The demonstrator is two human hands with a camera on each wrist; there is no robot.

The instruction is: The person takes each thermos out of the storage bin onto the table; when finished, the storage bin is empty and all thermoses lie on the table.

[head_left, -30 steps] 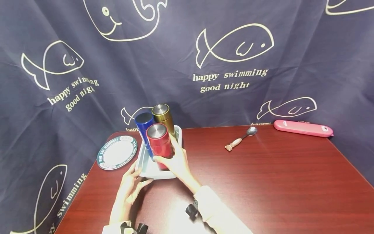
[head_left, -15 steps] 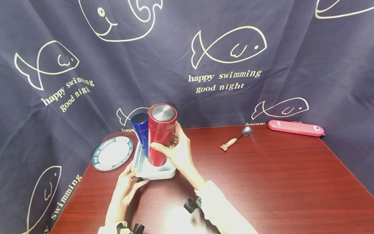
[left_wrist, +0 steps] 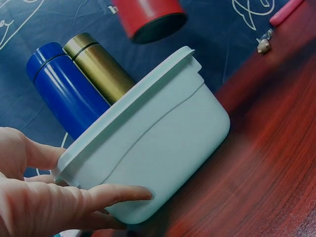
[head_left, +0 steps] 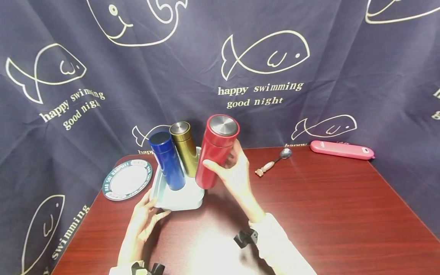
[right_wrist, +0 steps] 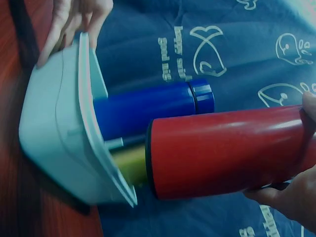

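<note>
My right hand (head_left: pixel 237 177) grips a red thermos (head_left: pixel 218 147) with a steel lid, thumb on the near side. Its dark base hangs above the bin's right rim, as the left wrist view shows. The pale green plastic bin (left_wrist: pixel 168 138) rests on the table at the left. In it stand a blue thermos (head_left: pixel 168 164) and, just behind to the right, a gold thermos (head_left: pixel 186 151), both upright with a slight lean. My left hand (head_left: pixel 141 221) holds the bin's near left corner, thumb (left_wrist: pixel 123 193) along the front wall and fingers at the side.
A round plate (head_left: pixel 127 180) with a green patterned rim lies left of the bin. To the right are a spoon (head_left: pixel 273 163) with a bear-shaped handle end and a long pink case (head_left: pixel 342 149) at the table's back edge. A dark fish-print curtain (head_left: pixel 192 76) hangs behind.
The right hand has raised the red thermos out of the bin and carried it to the right. The gold thermos, hidden half a second ago, shows again. The left hand stays at the bin.
</note>
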